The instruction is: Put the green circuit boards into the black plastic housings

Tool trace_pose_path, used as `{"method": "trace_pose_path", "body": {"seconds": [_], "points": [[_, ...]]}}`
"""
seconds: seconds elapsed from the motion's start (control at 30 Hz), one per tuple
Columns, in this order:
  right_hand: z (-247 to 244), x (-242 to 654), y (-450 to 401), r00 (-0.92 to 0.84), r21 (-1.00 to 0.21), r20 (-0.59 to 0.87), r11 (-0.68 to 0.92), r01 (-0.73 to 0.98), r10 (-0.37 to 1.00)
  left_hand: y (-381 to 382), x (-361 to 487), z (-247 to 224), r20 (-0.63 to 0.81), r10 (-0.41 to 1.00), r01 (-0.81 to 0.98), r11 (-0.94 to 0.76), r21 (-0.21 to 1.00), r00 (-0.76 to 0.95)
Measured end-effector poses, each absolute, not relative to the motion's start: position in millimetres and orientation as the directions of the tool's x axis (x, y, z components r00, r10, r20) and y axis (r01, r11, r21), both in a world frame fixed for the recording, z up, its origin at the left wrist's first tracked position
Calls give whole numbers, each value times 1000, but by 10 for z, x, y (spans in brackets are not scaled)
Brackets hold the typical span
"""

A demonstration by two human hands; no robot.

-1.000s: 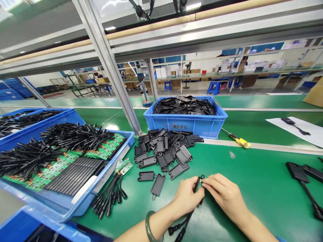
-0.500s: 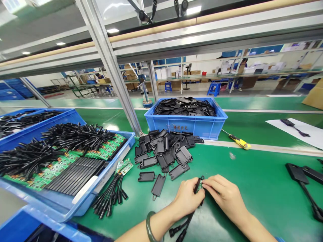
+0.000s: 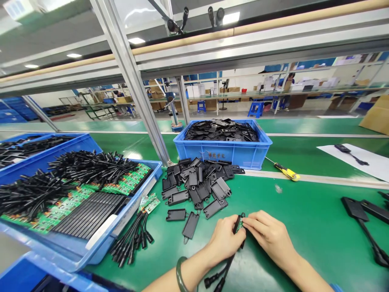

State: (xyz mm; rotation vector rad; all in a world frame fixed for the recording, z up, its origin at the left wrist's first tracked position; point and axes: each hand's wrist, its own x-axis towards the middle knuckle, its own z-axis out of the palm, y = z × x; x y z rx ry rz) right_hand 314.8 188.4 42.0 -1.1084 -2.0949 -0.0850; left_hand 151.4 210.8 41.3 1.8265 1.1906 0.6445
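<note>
My left hand (image 3: 226,236), a green bangle (image 3: 180,272) at its wrist, is closed around a black plastic case (image 3: 238,222). A green circuit board (image 3: 240,225) shows in the case, and black cables with connectors (image 3: 223,275) hang from its lower end onto the table. The fingers of my right hand (image 3: 265,232) are pinched together at the upper edge of the case and board; whether they grip it or only press on it is hidden. Loose black case halves (image 3: 194,182) lie in a heap beyond my left hand, with two single ones nearer to it.
Left stands a blue tray (image 3: 121,227) of cabled boards; beside it lies a bunch of cabled boards (image 3: 136,235). A blue bin (image 3: 219,153) of black parts stands behind the heap. A yellow screwdriver (image 3: 287,172) and finished-looking black cased units (image 3: 355,209) lie to the right.
The hands stay in nearly the same place on the case and board. The whole view has shifted slightly.
</note>
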Motion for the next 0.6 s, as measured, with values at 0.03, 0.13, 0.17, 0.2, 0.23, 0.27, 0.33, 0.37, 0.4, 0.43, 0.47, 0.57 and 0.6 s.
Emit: {"method": "trace_pose_path", "body": {"seconds": [0.03, 0.13, 0.17, 0.2, 0.23, 0.27, 0.33, 0.37, 0.4, 0.43, 0.47, 0.57, 0.6], "points": [[420, 3146, 1886, -338, -271, 651, 624, 733, 680, 2112, 1515, 414, -23, 909, 474, -195, 859, 416], [421, 3141, 1891, -331, -272, 671, 635, 723, 663, 2114, 1518, 426, -14, 910, 470, -200, 860, 414], [420, 3141, 1892, -330, -272, 674, 637, 721, 661, 2112, 1519, 431, -16, 909, 465, -198, 863, 417], [419, 3142, 1893, -329, -273, 675, 638, 720, 660, 2109, 1520, 437, -21, 907, 461, -194, 866, 421], [416, 3144, 1895, -329, -275, 675, 639, 718, 660, 2106, 1520, 441, -28, 904, 457, -188, 869, 426], [413, 3146, 1897, -330, -277, 674, 640, 717, 661, 2103, 1519, 445, -33, 902, 456, -185, 870, 430], [405, 3150, 1901, -330, -281, 675, 644, 712, 660, 2101, 1518, 447, -36, 902, 467, -188, 864, 429], [401, 3153, 1903, -330, -283, 677, 646, 709, 658, 2101, 1517, 445, -33, 905, 479, -193, 856, 423], [397, 3155, 1904, -328, -284, 680, 648, 707, 656, 2101, 1516, 442, -30, 908, 491, -198, 848, 418], [395, 3156, 1906, -328, -284, 682, 650, 705, 653, 2101, 1516, 437, -28, 910, 501, -202, 841, 414], [393, 3156, 1906, -328, -283, 684, 652, 704, 651, 2101, 1516, 432, -27, 911, 509, -206, 836, 412], [392, 3153, 1904, -333, -279, 683, 654, 703, 650, 2099, 1515, 421, -29, 907, 509, -209, 835, 420], [392, 3152, 1902, -332, -281, 680, 651, 705, 654, 2099, 1515, 421, -30, 906, 507, -209, 836, 423]]}}
